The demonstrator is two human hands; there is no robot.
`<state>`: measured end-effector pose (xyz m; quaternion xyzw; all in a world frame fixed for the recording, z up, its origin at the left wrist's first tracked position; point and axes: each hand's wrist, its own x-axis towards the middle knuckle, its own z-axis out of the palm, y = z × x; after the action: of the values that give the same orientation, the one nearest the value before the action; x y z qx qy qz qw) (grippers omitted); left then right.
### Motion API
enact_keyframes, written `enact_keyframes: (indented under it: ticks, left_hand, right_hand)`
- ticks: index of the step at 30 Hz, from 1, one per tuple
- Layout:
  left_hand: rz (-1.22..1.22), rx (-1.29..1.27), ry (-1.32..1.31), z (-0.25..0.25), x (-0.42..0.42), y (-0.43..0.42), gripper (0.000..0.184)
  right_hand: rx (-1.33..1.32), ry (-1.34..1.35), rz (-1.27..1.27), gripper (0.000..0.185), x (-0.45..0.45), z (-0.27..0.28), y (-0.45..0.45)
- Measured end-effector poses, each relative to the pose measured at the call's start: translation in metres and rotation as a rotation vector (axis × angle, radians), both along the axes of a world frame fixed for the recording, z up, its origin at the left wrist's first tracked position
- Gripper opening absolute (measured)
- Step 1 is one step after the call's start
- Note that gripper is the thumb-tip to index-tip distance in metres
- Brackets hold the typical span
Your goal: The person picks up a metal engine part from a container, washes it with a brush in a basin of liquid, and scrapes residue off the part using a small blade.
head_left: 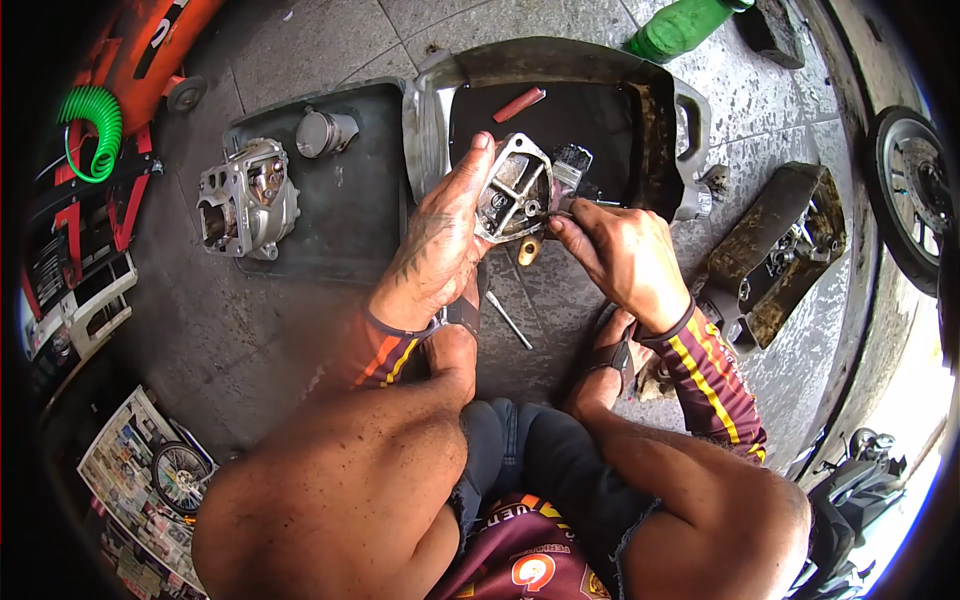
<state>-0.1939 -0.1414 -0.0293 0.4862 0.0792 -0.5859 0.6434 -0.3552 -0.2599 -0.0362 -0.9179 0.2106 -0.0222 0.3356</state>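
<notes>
My left hand holds a grey metal cover with ribs and bolt holes, tilted above the near edge of a dark basin. The fingers of my right hand are pinched at the cover's right edge, on a thin dark item too small to make out. Just under the cover is a brass-coloured piece. Inside the basin lie a red-handled object and a brush-like object, partly hidden behind the cover.
On the left, a grey tray carries an engine cylinder part and a piston. A metal tool lies on the floor between my feet. A green bottle, a dirty parts container and a wheel are right.
</notes>
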Motion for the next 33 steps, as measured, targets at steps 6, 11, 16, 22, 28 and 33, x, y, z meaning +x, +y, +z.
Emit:
enact_keyframes:
  ticks: [6, 11, 16, 22, 28, 33]
  left_hand:
    - [-0.078, -0.069, -0.09, -0.002, 0.006, 0.003, 0.056]
    - [-0.096, -0.241, 0.009, -0.006, 0.011, 0.005, 0.061]
    - [0.041, -0.259, 0.199, -0.013, 0.013, 0.004, 0.061]
    - [0.125, -0.357, 0.311, -0.014, 0.009, -0.002, 0.056]
    - [0.11, -0.37, 0.278, -0.018, 0.008, 0.001, 0.054]
    - [0.007, -0.351, -0.172, -0.015, -0.001, -0.009, 0.052]
  right_hand:
    - [0.021, 0.002, -0.156, 0.033, -0.005, -0.004, -0.011]
    - [0.081, -0.009, -0.278, 0.032, -0.008, -0.004, -0.022]
    - [0.14, -0.434, -0.684, 0.016, -0.028, -0.019, -0.044]
    - [0.509, -0.455, -0.809, 0.016, -0.048, -0.017, -0.032]
    - [0.576, -0.422, -0.707, 0.014, -0.044, 0.005, -0.01]
    - [0.273, -0.259, -0.318, 0.018, -0.019, 0.02, 0.018]
